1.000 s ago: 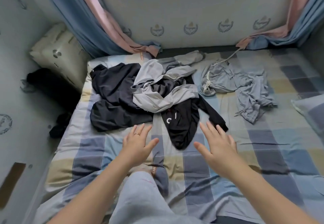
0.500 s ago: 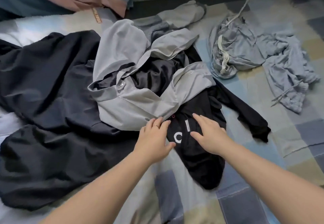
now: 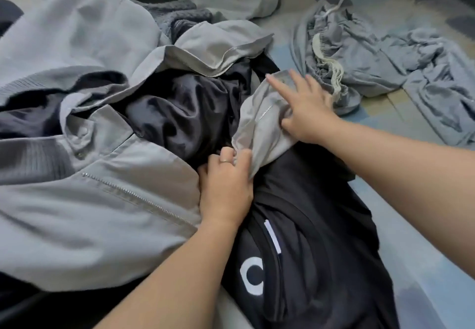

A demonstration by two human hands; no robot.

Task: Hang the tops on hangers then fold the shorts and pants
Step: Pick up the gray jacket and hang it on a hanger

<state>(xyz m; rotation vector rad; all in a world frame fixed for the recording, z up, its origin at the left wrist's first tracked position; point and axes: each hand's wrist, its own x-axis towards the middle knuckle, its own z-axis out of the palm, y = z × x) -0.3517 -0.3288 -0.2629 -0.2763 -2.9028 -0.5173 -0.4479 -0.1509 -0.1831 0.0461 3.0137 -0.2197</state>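
Over the upper end of the black top (image 3: pixel 308 225), a front flap (image 3: pixel 259 128) of the grey jacket (image 3: pixel 102 213) is lying across it, and both hands are working on that flap. The left hand (image 3: pixel 226 187) is gripping the flap's lower edge, fingers curled round a bunch of grey cloth right where it is meeting the black top. The right hand (image 3: pixel 305 115) is pressing on the flap further up, fingers spread and fairly straight. I cannot tell whether its thumb is pinching the crease beside it.

The rest of the jacket is sprawling to the left of the black top, its dark lining (image 3: pixel 185 112) showing. The blue-grey drawstring pants (image 3: pixel 372 71) are lying crumpled beyond the black top on the right, on the checked sheet (image 3: pixel 424 277). No hanger is showing.

The step seems to be separating the two tops. Doing it well probably means peeling the flap up and leftward off the black top rather than dragging it, so the black top is not being pulled along. Moving both hands to the jacket's collar or shoulders before lifting should let it fall open, ready for a hanger. The open zip teeth may be catching on cloth, so a slow lift looks wiser.
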